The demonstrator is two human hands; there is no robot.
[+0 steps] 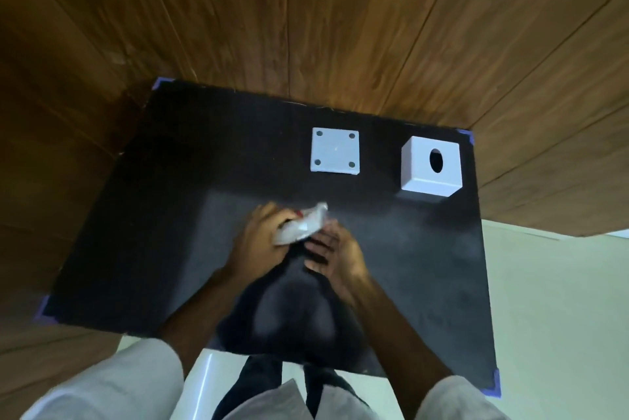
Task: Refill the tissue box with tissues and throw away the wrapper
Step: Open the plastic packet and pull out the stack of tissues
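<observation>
A white cube tissue box cover [430, 166] with an oval hole on top stands at the far right of the black mat. Its flat white base plate [335, 150], with a hole in each corner, lies apart to the left of it. In the middle of the mat my left hand [258, 239] grips a crumpled, blurred white wrapper with a red mark [301, 224]. My right hand [335, 254] is beside it, fingers curled and touching the wrapper's lower right end. Whether tissues are inside the wrapper cannot be told.
The black mat [153, 215] covers a table, taped at its corners with blue tape [497, 384]. Wooden wall panels [306, 18] rise behind the table's far edge. Pale floor [558, 300] lies to the right. My knees and white sleeves fill the bottom of the view.
</observation>
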